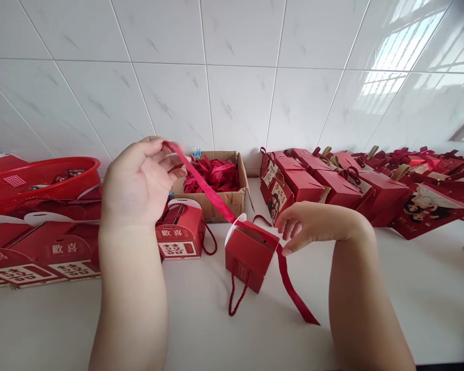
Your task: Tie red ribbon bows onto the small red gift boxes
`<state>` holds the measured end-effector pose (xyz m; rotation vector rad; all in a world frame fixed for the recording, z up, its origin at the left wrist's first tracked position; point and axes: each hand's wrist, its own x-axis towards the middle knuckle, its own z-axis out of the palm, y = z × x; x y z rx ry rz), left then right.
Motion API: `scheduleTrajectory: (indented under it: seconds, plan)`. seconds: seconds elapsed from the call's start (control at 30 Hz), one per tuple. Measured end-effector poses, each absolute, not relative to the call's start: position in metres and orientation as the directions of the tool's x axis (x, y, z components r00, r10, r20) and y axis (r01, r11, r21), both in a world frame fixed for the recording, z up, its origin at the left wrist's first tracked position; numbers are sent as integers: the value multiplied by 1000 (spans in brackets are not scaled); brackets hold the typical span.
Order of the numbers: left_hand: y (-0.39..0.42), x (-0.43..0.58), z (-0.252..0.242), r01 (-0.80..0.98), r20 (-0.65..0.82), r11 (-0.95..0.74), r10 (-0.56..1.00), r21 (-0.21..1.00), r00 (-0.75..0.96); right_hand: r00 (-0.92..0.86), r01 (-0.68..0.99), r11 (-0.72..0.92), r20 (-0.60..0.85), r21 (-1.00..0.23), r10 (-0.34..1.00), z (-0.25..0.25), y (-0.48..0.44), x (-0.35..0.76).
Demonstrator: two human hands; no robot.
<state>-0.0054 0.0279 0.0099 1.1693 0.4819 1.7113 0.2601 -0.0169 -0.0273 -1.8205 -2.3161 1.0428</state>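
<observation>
Threading across the tilted top of a small red box (247, 255) is a red ribbon (211, 193). Box location: about midway along the worktop (201, 319), between its back and front edges; whether its base touches the surface, cannot tell. A rope handle (231, 304) droops from its near side.

Left hand (139, 178): raised, palm turned up, one ribbon end pinched between thumb and forefinger; span to box taut. Right hand (313, 224): fingers half curled at the box's right end; cannot tell whether they grip box or ribbon. Ribbon's other end trails below that hand toward the front edge.

Just left of the box: a lidded, printed box (181, 234) with rope handle. Behind, toward the back edge: an open cardboard carton (237, 201) of loose red ribbons (212, 175).

Left end of worktop: more printed boxes (42, 252), a red plastic basket (77, 170) behind them. Back right: many red boxes (340, 185) in rows, several with bows. White tiled wall (239, 98) along the back edge.
</observation>
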Motion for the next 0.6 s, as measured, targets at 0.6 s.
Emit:
scheduleTrajectory:
  seconds: [0.6]
  plan:
    - [18, -10, 19, -438, 430, -347, 897, 829, 105, -438, 766, 203, -264, -610, 859, -45, 2, 242]
